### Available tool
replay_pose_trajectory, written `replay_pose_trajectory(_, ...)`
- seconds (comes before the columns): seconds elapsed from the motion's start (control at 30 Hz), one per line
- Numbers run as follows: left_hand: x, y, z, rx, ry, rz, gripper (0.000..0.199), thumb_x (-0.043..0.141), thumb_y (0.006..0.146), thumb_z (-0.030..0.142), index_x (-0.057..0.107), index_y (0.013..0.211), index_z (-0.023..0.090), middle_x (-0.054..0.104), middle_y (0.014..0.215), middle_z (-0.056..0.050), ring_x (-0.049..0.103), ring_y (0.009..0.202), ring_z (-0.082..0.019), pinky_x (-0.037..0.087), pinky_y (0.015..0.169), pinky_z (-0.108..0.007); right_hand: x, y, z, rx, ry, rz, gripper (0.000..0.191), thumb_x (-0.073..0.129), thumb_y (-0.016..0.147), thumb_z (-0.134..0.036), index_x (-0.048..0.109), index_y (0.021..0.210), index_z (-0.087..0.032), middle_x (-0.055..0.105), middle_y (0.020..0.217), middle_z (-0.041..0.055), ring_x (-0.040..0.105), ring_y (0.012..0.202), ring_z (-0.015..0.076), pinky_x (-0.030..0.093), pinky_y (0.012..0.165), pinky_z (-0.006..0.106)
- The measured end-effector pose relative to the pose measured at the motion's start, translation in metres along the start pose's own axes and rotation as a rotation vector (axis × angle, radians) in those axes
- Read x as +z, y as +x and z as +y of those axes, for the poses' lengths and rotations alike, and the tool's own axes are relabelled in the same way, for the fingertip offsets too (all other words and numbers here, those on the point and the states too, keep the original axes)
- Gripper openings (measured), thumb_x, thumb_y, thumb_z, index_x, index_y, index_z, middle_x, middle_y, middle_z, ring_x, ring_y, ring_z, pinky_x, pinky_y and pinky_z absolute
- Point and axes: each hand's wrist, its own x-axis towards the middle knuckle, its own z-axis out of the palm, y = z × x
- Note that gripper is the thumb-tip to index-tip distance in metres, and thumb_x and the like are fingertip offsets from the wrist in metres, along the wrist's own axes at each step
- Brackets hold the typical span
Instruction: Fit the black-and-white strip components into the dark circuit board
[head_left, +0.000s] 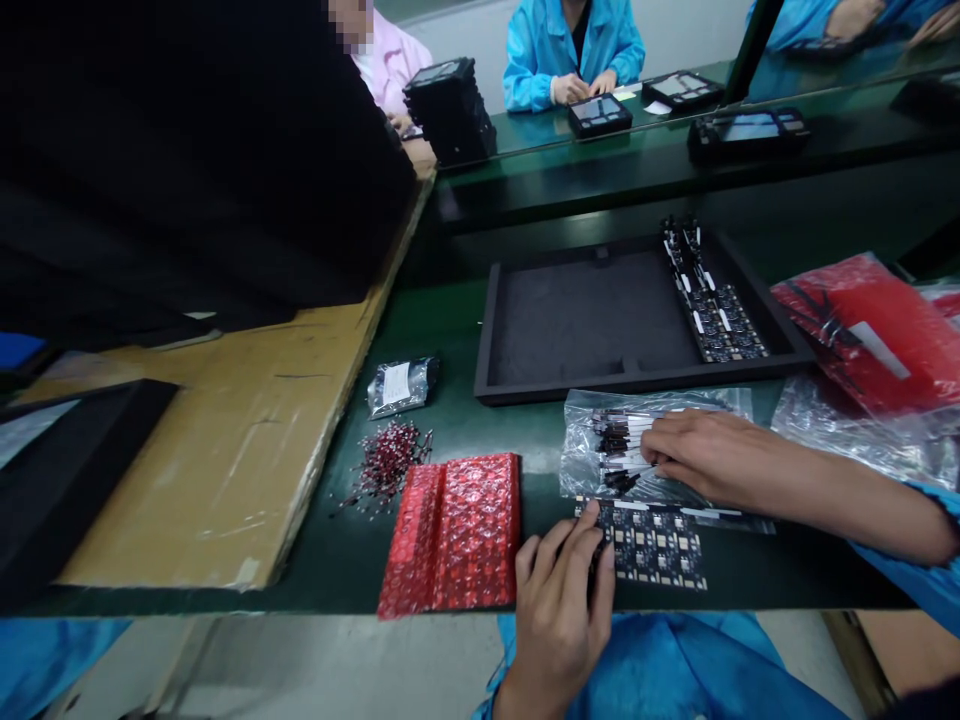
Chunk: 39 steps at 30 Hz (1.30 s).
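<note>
- The green bench (450, 420) carries the work, with a sheet of cardboard (225, 450) lying on its left part.
- A black foam-lined tray (585, 320) sits just beyond the hands; a few finished-looking circuit strips (712, 310) stand in its right end, the rest of its floor bare.
- A red bubble-wrap pouch (454, 530) lies at the near edge, left of the hands, with a heap of small red components (386, 460) and a small silver packet (401, 385) behind it.
- A clear plastic bag (645, 440) of small black-and-white parts lies under the right hand (712, 455), whose fingers are drawn together, pinching at the parts; whether one is gripped I cannot tell.
- The dark circuit panel (656, 545) lies flat at the bench's near edge, just before the bag; the left hand (562, 600) presses its left end, fingers spread flat, holding nothing.
- The step looks like picking a part to fit to the steadied panel; the next move calls for a clean single-part pinch and careful alignment.
</note>
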Motion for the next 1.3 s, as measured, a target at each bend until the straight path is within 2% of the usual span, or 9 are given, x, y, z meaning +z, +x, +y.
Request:
replay_pose_trajectory(0.17, 0.0, 0.0, 0.0, -0.002, 0.0, 0.002, 0.019, 0.057, 0.094, 0.039, 0.064, 0.109, 0.03, 0.072, 0.12, 0.003, 0.068, 0.104, -0.016, 0.048, 0.089, -0.034, 0.0, 0.001, 0.013, -0.085, 0.061, -0.078, 0.021, 0.051, 0.102, -0.024, 0.072, 0.101, -0.026, 0.074, 0.101, 0.0058, 0.069, 0.096, 0.0284, 0.052, 0.084, 0.041)
replay_pose_trajectory(0.37, 0.001, 0.0, 0.0, -0.002, 0.002, -0.006, 0.02, 0.057, 0.095, 0.04, 0.064, 0.11, 0.03, 0.071, 0.122, 0.004, 0.068, 0.104, -0.016, 0.05, 0.087, -0.035, -0.009, 0.002, 0.013, -0.081, 0.162, -0.049, 0.027, 0.048, 0.105, -0.034, 0.073, 0.102, -0.024, 0.074, 0.102, 0.0072, 0.068, 0.099, 0.0297, 0.051, 0.086, 0.043)
replay_pose_trajectory(0.53, -0.001, 0.0, 0.001, -0.008, 0.0, -0.009, 0.018, 0.057, 0.095, 0.039, 0.064, 0.109, 0.033, 0.069, 0.124, 0.005, 0.069, 0.104, -0.018, 0.052, 0.086, -0.037, -0.017, 0.002, 0.015, 0.005, 0.284, 0.023, 0.033, 0.048, 0.106, -0.048, 0.072, 0.113, -0.027, 0.077, 0.113, 0.0051, 0.071, 0.104, 0.027, 0.054, 0.085, 0.038)
replay_pose_trajectory(0.67, -0.002, 0.0, 0.001, -0.015, 0.004, -0.02, 0.018, 0.055, 0.096, 0.04, 0.065, 0.109, 0.033, 0.069, 0.124, 0.004, 0.069, 0.104, -0.018, 0.052, 0.087, -0.037, -0.026, 0.003, 0.017, 0.144, 0.401, 0.087, 0.034, 0.054, 0.103, -0.053, 0.073, 0.114, -0.027, 0.08, 0.114, 0.0035, 0.073, 0.104, 0.0258, 0.054, 0.081, 0.033)
replay_pose_trajectory(0.77, -0.002, 0.0, 0.002, -0.01, 0.006, -0.027, 0.018, 0.054, 0.096, 0.04, 0.064, 0.109, 0.031, 0.069, 0.125, 0.004, 0.069, 0.105, -0.018, 0.051, 0.087, -0.038, -0.028, 0.003, 0.02, 0.172, 0.466, 0.046, 0.033, 0.059, 0.101, -0.052, 0.075, 0.112, -0.025, 0.081, 0.113, 0.004, 0.074, 0.105, 0.026, 0.053, 0.082, 0.032)
replay_pose_trajectory(0.97, -0.002, 0.0, 0.002, 0.003, 0.049, -0.03, 0.019, 0.052, 0.098, 0.041, 0.063, 0.111, 0.033, 0.068, 0.127, 0.005, 0.068, 0.106, -0.016, 0.051, 0.088, -0.037, -0.024, 0.004, 0.028, 0.064, 0.48, -0.061, 0.032, 0.061, 0.1, -0.052, 0.078, 0.113, -0.028, 0.082, 0.112, 0.0013, 0.076, 0.099, 0.0245, 0.053, 0.079, 0.031)
replay_pose_trajectory(1.1, -0.006, 0.001, 0.005, 0.036, 0.063, -0.024, 0.02, 0.052, 0.098, 0.039, 0.063, 0.113, 0.033, 0.067, 0.128, 0.005, 0.068, 0.108, -0.016, 0.051, 0.089, -0.037, -0.028, 0.004, 0.025, 0.071, 0.513, 0.022, 0.033, 0.061, 0.1, -0.052, 0.078, 0.113, -0.026, 0.082, 0.113, 0.0031, 0.075, 0.103, 0.0255, 0.055, 0.084, 0.033)
replay_pose_trajectory(1.17, -0.007, 0.001, 0.007, 0.084, 0.065, -0.029, 0.02, 0.052, 0.098, 0.039, 0.064, 0.113, 0.032, 0.066, 0.129, 0.007, 0.068, 0.108, -0.015, 0.052, 0.088, -0.036, -0.03, 0.004, 0.022, 0.106, 0.551, 0.093, 0.032, 0.064, 0.099, -0.052, 0.078, 0.11, -0.026, 0.081, 0.113, 0.0041, 0.074, 0.104, 0.0261, 0.056, 0.081, 0.032)
replay_pose_trajectory(1.3, -0.008, 0.003, 0.013, 0.176, 0.073, -0.042, 0.021, 0.052, 0.098, 0.039, 0.065, 0.112, 0.032, 0.064, 0.131, 0.009, 0.068, 0.109, -0.013, 0.053, 0.09, -0.032, -0.029, 0.004, 0.02, 0.111, 0.743, 0.226, 0.027, 0.069, 0.097, -0.049, 0.074, 0.108, -0.024, 0.081, 0.101, 0.0054, 0.076, 0.099, 0.0254, 0.058, 0.078, 0.032)
